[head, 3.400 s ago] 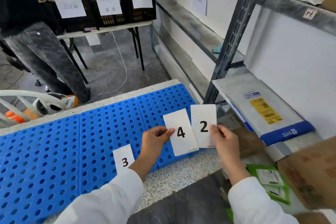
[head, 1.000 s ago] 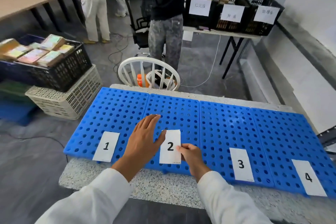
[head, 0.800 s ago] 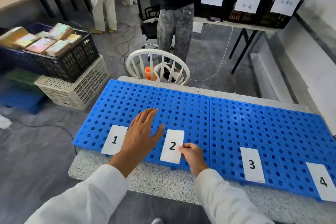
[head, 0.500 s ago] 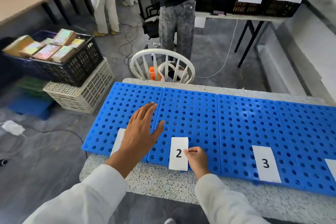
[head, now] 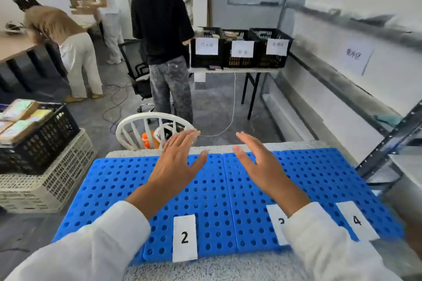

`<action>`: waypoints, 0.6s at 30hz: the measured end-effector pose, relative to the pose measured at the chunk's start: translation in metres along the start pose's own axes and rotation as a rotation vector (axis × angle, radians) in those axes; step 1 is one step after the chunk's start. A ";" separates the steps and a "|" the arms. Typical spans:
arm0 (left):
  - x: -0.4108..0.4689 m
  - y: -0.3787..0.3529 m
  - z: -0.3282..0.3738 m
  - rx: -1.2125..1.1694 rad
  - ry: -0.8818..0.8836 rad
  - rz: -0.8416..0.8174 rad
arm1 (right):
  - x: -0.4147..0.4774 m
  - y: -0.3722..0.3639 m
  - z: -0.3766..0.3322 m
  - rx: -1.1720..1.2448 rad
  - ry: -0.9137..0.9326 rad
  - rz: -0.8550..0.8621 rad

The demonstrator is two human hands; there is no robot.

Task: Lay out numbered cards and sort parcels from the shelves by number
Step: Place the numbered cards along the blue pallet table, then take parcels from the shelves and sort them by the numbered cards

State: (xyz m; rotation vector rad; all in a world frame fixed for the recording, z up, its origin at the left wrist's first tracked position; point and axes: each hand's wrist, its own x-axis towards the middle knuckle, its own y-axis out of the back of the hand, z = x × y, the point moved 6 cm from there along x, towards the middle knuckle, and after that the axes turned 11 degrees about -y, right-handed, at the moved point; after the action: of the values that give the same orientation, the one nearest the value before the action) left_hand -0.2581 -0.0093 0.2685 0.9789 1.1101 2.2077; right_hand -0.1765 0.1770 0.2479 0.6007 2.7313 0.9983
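A white paper card numbered 2 [head: 184, 237], card 3 [head: 275, 219], half hidden by a white sleeve [head: 319, 246], and card 4 [head: 356, 220] line the near edge of blue perforated plastic panels [head: 114, 180] on a speckled stone desk [head: 205, 269]. Above them hover the left hand [head: 178, 164] and right hand [head: 260, 166], fingers straight, gripping nothing.

Three cards [head: 184, 237] [head: 276, 226] [head: 356, 220], two hands [head: 180, 164] [head: 260, 166]

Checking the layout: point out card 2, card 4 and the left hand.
card 2 [head: 184, 237]: head view, on the digit.
card 4 [head: 356, 220]: head view, on the digit.
left hand [head: 177, 166]: head view, back of hand.
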 end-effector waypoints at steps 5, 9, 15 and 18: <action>0.065 -0.007 0.095 -0.093 -0.186 0.007 | -0.023 0.098 0.015 -0.155 0.012 0.171; 0.104 -0.024 0.187 -0.158 -0.330 -0.061 | -0.059 0.189 0.038 -0.198 -0.035 0.318; 0.141 -0.059 0.343 -0.184 -0.585 -0.120 | -0.128 0.315 0.062 -0.274 -0.164 0.467; 0.157 -0.067 0.411 -0.219 -0.641 -0.124 | -0.157 0.372 0.072 -0.337 -0.205 0.552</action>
State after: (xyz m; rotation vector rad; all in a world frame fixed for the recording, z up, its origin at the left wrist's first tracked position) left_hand -0.0334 0.3326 0.4440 1.3411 0.6001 1.6779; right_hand 0.1027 0.4101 0.4382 1.3403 2.1836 1.3775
